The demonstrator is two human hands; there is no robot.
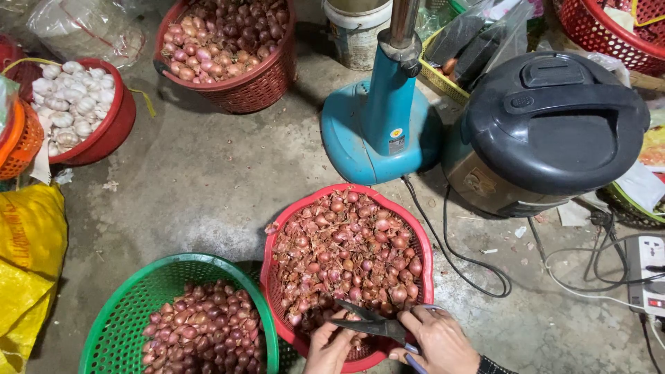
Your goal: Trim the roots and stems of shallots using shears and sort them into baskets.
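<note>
- Right hand (440, 341) low over near rim of red basket (424, 273), fingers curled through handles of dark scissors (370, 323), blades apart, tips pointing left
- Left hand (330, 348) beside blades, fingers pinched on something small, likely a shallot; too hidden to confirm
- Shallots (346, 253) fill basket
- Both wrists cut off by frame's bottom edge

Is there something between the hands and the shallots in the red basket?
Nothing visible. The right hand holds scissors directly over the shallots in the red basket, and the left hand is already at them.
</note>
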